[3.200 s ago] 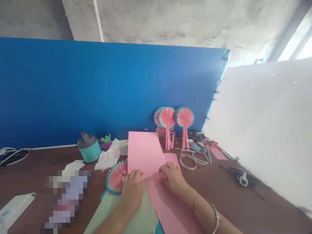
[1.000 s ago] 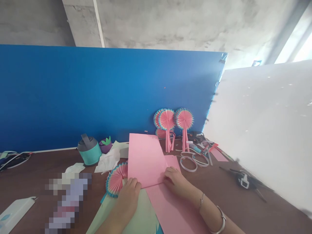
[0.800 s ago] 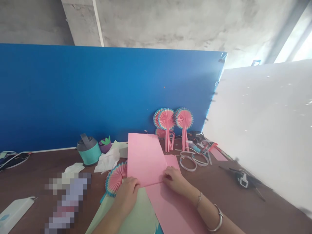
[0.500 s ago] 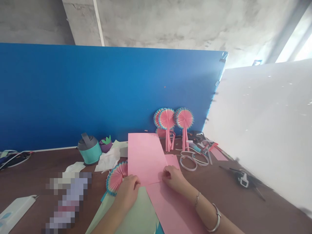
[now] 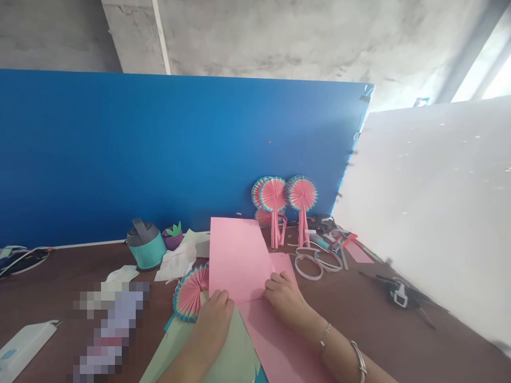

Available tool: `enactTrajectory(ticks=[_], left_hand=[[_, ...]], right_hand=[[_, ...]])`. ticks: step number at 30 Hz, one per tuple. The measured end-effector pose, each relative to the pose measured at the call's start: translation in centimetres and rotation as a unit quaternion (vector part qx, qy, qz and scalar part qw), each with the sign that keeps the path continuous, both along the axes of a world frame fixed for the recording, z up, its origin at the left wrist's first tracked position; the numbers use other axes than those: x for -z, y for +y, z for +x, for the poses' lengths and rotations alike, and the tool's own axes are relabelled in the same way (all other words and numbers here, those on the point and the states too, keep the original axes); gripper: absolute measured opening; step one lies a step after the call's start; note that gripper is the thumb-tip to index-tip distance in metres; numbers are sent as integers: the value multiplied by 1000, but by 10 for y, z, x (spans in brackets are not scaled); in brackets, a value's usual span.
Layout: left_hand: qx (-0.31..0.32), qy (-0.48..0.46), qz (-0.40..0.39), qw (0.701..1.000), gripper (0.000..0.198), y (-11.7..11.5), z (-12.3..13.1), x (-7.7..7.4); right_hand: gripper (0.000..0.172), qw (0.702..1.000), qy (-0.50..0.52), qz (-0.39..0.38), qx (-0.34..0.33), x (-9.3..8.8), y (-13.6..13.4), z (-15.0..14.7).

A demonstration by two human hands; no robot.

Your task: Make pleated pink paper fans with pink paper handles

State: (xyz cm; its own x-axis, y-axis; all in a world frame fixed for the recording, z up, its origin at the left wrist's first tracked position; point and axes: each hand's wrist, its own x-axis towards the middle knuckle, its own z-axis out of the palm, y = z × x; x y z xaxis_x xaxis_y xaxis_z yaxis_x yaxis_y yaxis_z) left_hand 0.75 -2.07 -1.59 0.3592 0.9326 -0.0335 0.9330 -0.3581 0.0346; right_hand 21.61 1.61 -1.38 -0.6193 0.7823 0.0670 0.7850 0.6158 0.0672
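cables (image 5: 24, 260) lay tangled at the far left, and a white case (image 5: 26, 348) sat closer in (a blotted-out thing (image 5: 114, 330) beside it could not be made out). further right stood a teal pot (image 5: 147, 254) and, next to it, a small purple pot (image 5: 172, 242), with white tissue (image 5: 175, 261) in front. then came a round pleated fan (image 5: 189, 298), its right side hidden by the pink sheet (image 5: 237, 258). the left hand (image 5: 213, 316) rested at that sheet's near left corner, fingers bent; the thumb was out of sight, so whether it pinched or only pressed could not be told. the sheet lay in the middle, partly over a second pink paper (image 5: 287, 340), with pale green paper (image 5: 233, 351) showing closer in. the right hand (image 5: 285, 298) curled at the near right corner, its grip equally unclear. uneven pressure from the two hands could have skewed the sheet and left a stray crease, and the left hand, swinging outward, could have crushed the fan's pleats. farther right, standing fans (image 5: 302, 192) rose behind pale rings (image 5: 310, 279), and a dark tool (image 5: 399, 297) lay well apart from both hands.
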Motion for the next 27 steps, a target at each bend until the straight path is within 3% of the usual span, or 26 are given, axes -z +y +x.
enactTrajectory(ticks=[10,15,21,27], left_hand=[[-10,22,-18,1000,38,3,-2,-4],[-37,-48,-20,998,40,2,-8,-3],[-80,-208,-36,974,28,10,-13,-2],[-98,-229,-31,968,24,17,-14,3]], right_hand=[[16,1000,26,14,-5,6,5,5],[20,995,79,-52,13,-2,2,7],[21,983,152,-79,61,2,3,4],[19,971,202,-85,91,4,6,1]])
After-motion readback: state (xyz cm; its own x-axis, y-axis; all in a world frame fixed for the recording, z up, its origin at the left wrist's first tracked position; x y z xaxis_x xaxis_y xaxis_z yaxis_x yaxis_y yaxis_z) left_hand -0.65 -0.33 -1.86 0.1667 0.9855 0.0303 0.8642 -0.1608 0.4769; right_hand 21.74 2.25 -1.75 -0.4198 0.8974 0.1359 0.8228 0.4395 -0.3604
